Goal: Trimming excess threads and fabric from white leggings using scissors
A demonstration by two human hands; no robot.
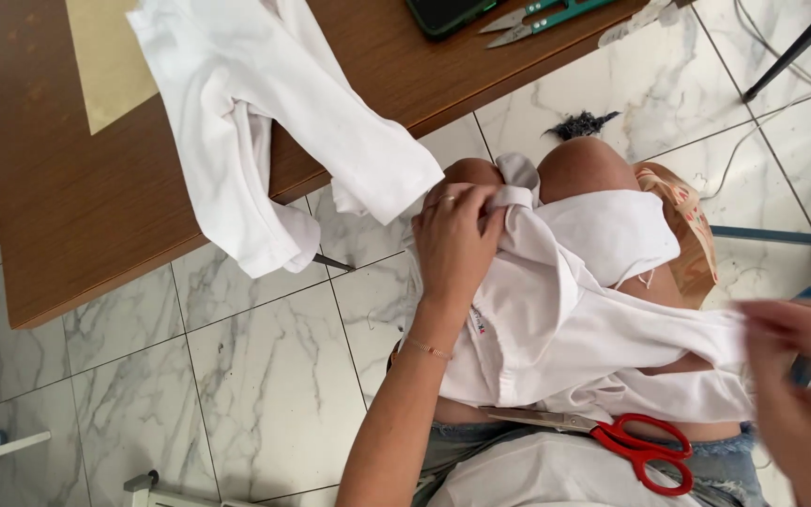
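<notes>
Pressing a white shirt (565, 300) on the lap, the left hand (454, 239) lies flat on its collar; the blurred right hand (804, 376) pinches its sleeve end. Red scissors (631, 441) rest on the lap; another white garment (265, 122) drapes off the counter (68, 216).

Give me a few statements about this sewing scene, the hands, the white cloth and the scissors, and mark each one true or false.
1. The left hand presses on the white fabric garment spread over the person's knees. True.
2. The red-handled metal scissors lie on the brown wooden table. False: they lie on the person's lap, below the garment.
3. A second white cloth piece hangs over the table's edge. True.
4. The right hand holds the scissors. False: it grips the garment's right end; the hand is blurred.
5. The floor is dark carpet. False: it is white marbled floor tile.
</notes>
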